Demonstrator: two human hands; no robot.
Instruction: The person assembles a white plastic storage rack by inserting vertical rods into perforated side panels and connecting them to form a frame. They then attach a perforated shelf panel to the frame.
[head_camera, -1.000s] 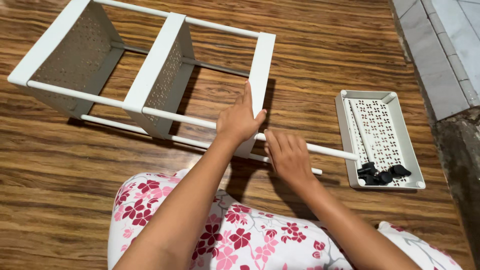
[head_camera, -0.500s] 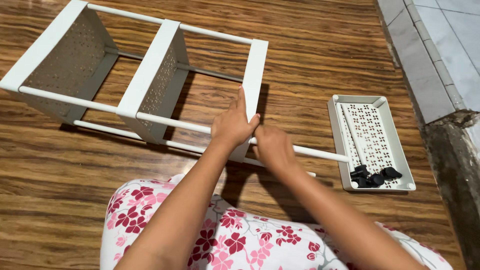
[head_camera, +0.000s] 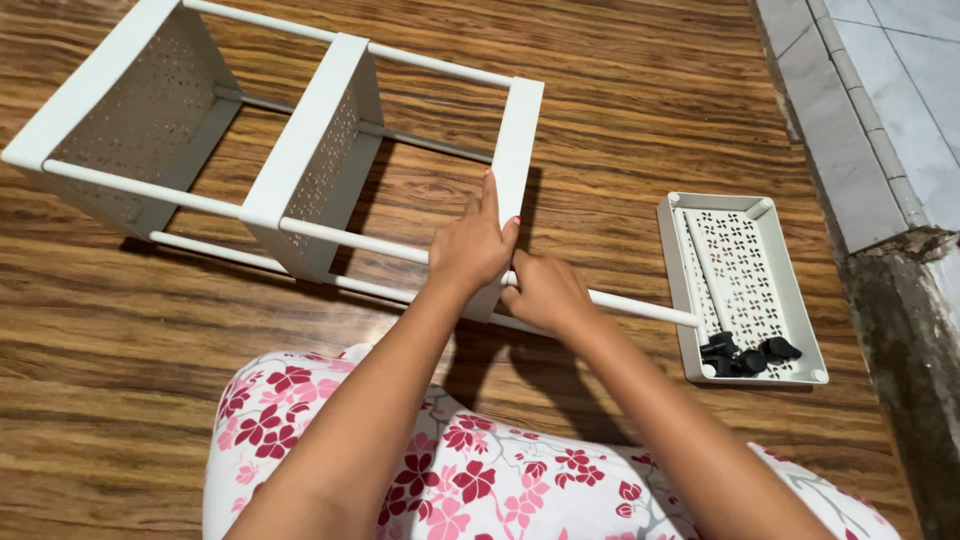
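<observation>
Wood-grain floor (head_camera: 620, 110) fills the view, brown and glossy, with a strip of pale tile (head_camera: 880, 90) along the right edge. Lying on its side across the floor is a white shelf rack (head_camera: 310, 160), three perforated trays joined by thin white tubes. Both hands are right at its near end tray (head_camera: 520, 140).

Left hand (head_camera: 472, 248) is pressed flat over the corner of that end tray, fingers together and pointing away, palm down where the front tube (head_camera: 340, 238) meets the tray. It looks closed over the joint, though the underside of the grip is hidden.

Right hand (head_camera: 545, 293) sits just beside it, touching it, fingers curled around the loose-looking length of white tube (head_camera: 640, 308) that sticks out past the tray to the right. That tube's far tip reaches the edge of a fourth tray.

That separate tray (head_camera: 795, 300) lies flat on the floor to the right, well apart from the rack's other trays, patterned with cut-outs. A spare white tube rests along its left inner side, and a small heap of black caps (head_camera: 745, 355) is gathered in its near corner.

Floral fabric, pink and red on white (head_camera: 470, 470), covers the person's lap at the bottom.
</observation>
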